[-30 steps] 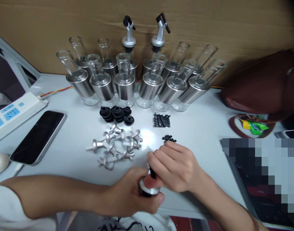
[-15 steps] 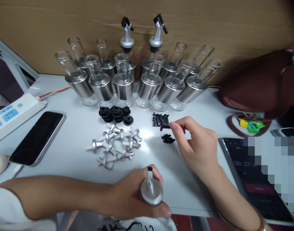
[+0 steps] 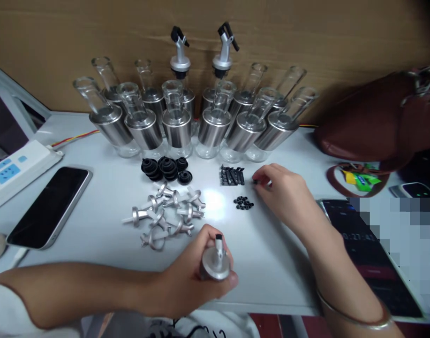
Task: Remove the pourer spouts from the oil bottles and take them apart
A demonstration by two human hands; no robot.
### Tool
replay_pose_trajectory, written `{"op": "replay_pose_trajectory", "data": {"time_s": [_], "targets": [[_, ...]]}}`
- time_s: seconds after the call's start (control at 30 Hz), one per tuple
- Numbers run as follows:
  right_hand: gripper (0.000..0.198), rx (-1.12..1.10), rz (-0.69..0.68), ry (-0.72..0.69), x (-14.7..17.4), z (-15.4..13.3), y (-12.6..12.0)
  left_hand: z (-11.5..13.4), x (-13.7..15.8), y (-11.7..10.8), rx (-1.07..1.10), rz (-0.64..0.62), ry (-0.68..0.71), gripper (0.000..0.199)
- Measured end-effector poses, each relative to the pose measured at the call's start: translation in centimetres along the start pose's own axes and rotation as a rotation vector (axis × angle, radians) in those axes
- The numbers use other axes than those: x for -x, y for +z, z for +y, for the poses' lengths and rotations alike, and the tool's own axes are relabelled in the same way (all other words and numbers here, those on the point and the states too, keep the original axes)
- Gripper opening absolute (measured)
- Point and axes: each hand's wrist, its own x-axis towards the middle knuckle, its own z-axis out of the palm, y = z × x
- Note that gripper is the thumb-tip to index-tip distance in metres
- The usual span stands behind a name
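Right hand (image 3: 285, 195) has left the black levers (image 3: 232, 176), fingers pinching a dark piece (image 3: 255, 182); left hand (image 3: 186, 281) grips a spout (image 3: 215, 264): both hold parts.

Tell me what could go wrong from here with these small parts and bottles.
The right hand pinches a small black piece, which could slip free. The left hand, holding a silver spout, is near the loose spouts and might knock them. The bottles stand close together, so a bump might topple several.
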Motion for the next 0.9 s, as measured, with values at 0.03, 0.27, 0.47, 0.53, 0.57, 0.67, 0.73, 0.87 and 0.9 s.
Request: {"op": "replay_pose_trajectory", "data": {"time_s": [0.03, 0.27, 0.47, 0.53, 0.57, 0.67, 0.73, 0.87, 0.9], "targets": [[0.018, -0.005, -0.029, -0.006, 0.08, -0.06, 0.04, -0.19, -0.06, -0.02, 0.026, 0.019, 0.026, 0.028], [0.027, 0.064, -0.086, 0.012, 0.2, -0.18, -0.37, -0.42, -0.2, -0.06, 0.086, 0.016, 0.049, 0.03], [0.038, 0.042, -0.127, -0.068, 0.28, -0.39, -0.39, -0.39, -0.15, -0.14, 0.077, 0.018, 0.041, 0.029], [0.04, 0.012, -0.122, -0.082, 0.33, -0.51, -0.41, -0.51, -0.15, -0.18, 0.071, 0.007, 0.051, 0.028], [0.04, -0.003, -0.118, -0.081, 0.34, -0.57, -0.42, -0.57, -0.16, -0.2, 0.072, 0.003, 0.057, 0.028], [0.038, -0.061, -0.111, -0.067, 0.31, -0.8, -0.52, -0.67, -0.2, -0.26, 0.073, -0.004, 0.05, 0.027], [0.035, -0.088, -0.091, -0.054, 0.25, -0.95, -0.62, -0.66, -0.22, -0.29, 0.071, -0.004, 0.054, 0.028], [0.022, -0.006, -0.046, -0.034, 0.21, -1.03, -0.79, -0.51, -0.23, -0.27, 0.09, -0.006, 0.045, 0.034], [0.022, 0.029, -0.059, -0.031, 0.22, -1.0, -0.78, -0.48, -0.23, -0.26, 0.088, -0.004, 0.033, 0.037]]}}
